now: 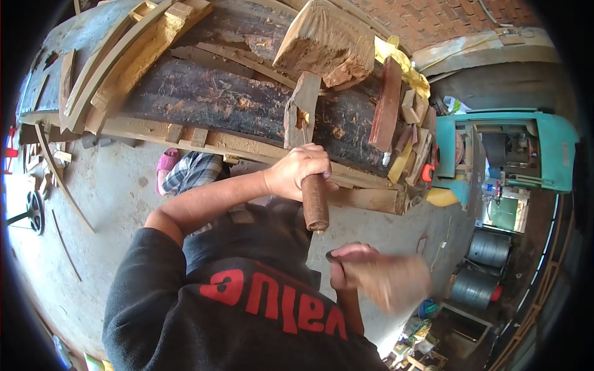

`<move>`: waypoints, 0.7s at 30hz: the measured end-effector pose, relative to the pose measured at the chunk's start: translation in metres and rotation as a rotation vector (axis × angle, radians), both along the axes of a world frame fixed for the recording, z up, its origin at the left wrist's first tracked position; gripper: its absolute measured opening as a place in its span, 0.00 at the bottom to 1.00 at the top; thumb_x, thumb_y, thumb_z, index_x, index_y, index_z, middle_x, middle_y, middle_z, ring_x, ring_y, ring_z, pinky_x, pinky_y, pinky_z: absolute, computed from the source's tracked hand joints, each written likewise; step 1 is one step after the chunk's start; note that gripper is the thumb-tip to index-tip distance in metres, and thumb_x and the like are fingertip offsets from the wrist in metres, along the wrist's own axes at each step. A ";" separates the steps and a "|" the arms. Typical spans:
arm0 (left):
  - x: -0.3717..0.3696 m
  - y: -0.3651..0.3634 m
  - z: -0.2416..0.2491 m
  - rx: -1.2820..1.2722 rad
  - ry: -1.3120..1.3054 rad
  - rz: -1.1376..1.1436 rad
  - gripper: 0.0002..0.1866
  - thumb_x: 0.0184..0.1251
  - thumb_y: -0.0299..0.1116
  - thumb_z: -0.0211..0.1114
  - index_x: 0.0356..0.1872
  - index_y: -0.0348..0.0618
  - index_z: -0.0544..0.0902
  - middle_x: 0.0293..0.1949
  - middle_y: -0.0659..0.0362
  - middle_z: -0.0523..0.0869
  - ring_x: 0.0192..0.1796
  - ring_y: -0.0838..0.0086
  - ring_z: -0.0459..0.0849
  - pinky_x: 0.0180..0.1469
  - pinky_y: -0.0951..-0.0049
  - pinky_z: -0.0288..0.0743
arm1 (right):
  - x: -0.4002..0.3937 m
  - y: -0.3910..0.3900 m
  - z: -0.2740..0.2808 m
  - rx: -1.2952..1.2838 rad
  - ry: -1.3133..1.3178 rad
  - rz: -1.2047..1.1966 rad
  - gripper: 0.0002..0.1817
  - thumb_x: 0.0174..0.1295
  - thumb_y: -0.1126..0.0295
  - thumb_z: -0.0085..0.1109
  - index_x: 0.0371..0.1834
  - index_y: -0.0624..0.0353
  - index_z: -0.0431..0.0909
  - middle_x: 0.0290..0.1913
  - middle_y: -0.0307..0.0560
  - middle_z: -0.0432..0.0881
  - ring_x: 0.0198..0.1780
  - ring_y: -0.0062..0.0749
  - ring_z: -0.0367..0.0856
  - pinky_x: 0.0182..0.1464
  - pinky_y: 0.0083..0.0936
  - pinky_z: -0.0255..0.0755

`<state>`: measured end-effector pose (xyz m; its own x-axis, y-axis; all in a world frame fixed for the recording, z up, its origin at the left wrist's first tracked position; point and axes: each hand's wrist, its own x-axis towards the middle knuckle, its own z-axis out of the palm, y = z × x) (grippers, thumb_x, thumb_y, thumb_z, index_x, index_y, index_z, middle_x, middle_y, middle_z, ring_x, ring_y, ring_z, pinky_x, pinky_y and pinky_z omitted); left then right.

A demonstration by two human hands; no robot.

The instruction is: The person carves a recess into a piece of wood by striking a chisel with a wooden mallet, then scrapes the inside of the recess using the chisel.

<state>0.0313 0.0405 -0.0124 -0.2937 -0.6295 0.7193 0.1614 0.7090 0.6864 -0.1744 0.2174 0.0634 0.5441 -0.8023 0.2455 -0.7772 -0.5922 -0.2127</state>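
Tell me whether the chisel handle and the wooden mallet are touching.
Apart. The head view shows grey floor between the butt of the chisel handle and the blurred wooden mallet.

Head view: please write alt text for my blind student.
The left hand grips a brown, cylindrical, wooden-handled chisel pointed at a notched, grey-brown wooden piece. The right hand holds a blurred, brown wooden mallet-like tool.

head-worn fisheye view, facing forward and steeply down, past the shirt, wooden handle close, dark timber beyond
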 end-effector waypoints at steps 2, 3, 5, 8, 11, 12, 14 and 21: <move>-0.003 -0.002 0.003 -0.002 -0.002 -0.023 0.18 0.50 0.39 0.76 0.27 0.45 0.72 0.25 0.57 0.79 0.30 0.58 0.79 0.36 0.61 0.70 | 0.021 -0.008 0.006 0.130 -0.915 0.117 0.37 0.50 0.78 0.67 0.63 0.61 0.58 0.42 0.52 0.77 0.40 0.35 0.79 0.48 0.33 0.72; -0.005 -0.005 0.008 0.018 -0.003 -0.023 0.18 0.50 0.39 0.76 0.27 0.45 0.73 0.25 0.57 0.79 0.30 0.57 0.79 0.36 0.61 0.71 | 0.023 -0.009 0.003 0.089 -0.896 0.088 0.37 0.50 0.75 0.70 0.63 0.59 0.59 0.42 0.52 0.77 0.39 0.34 0.80 0.46 0.30 0.73; -0.004 -0.015 0.028 0.119 -0.038 -0.016 0.15 0.49 0.36 0.74 0.28 0.43 0.75 0.25 0.55 0.79 0.31 0.54 0.80 0.35 0.61 0.72 | -0.011 0.000 -0.017 0.097 -0.505 -0.104 0.43 0.49 0.73 0.72 0.66 0.64 0.54 0.41 0.50 0.77 0.36 0.30 0.79 0.39 0.23 0.73; -0.005 -0.053 0.047 0.386 0.096 0.007 0.15 0.57 0.36 0.74 0.25 0.43 0.75 0.25 0.61 0.79 0.31 0.78 0.79 0.35 0.72 0.76 | 0.006 -0.002 -0.039 0.082 -0.835 -0.373 0.41 0.50 0.73 0.71 0.63 0.67 0.55 0.40 0.46 0.75 0.34 0.25 0.76 0.37 0.22 0.72; 0.016 -0.068 0.081 0.618 0.223 0.027 0.16 0.60 0.43 0.73 0.25 0.46 0.76 0.24 0.66 0.77 0.28 0.83 0.76 0.33 0.77 0.72 | 0.008 -0.010 -0.027 0.148 -0.849 -0.435 0.35 0.54 0.71 0.67 0.61 0.67 0.57 0.39 0.44 0.72 0.33 0.25 0.72 0.37 0.22 0.71; 0.018 -0.072 0.084 0.647 0.234 0.032 0.16 0.59 0.43 0.74 0.25 0.47 0.76 0.23 0.67 0.77 0.28 0.83 0.76 0.33 0.78 0.71 | 0.015 -0.019 -0.012 0.125 -0.771 -0.440 0.31 0.55 0.70 0.67 0.58 0.66 0.60 0.38 0.43 0.73 0.35 0.23 0.72 0.38 0.22 0.70; 0.020 -0.079 0.085 0.708 0.169 0.067 0.16 0.58 0.41 0.75 0.32 0.40 0.80 0.26 0.66 0.82 0.33 0.84 0.79 0.38 0.77 0.75 | 0.021 -0.035 0.005 0.210 -0.779 -0.498 0.28 0.56 0.69 0.68 0.55 0.65 0.64 0.37 0.41 0.74 0.37 0.22 0.73 0.39 0.23 0.70; 0.004 -0.084 0.072 0.664 0.045 0.130 0.17 0.59 0.42 0.75 0.32 0.40 0.78 0.28 0.64 0.82 0.32 0.83 0.78 0.39 0.77 0.74 | 0.035 -0.098 0.094 0.205 -0.925 -0.309 0.33 0.59 0.60 0.70 0.59 0.67 0.64 0.48 0.54 0.81 0.47 0.33 0.80 0.51 0.30 0.74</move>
<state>0.0350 -0.0435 0.0600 -0.1649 -0.9702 0.1776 0.1418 0.1548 0.9777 -0.1397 0.1192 0.1574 -0.0310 -0.9507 0.3086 -0.3678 -0.2762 -0.8879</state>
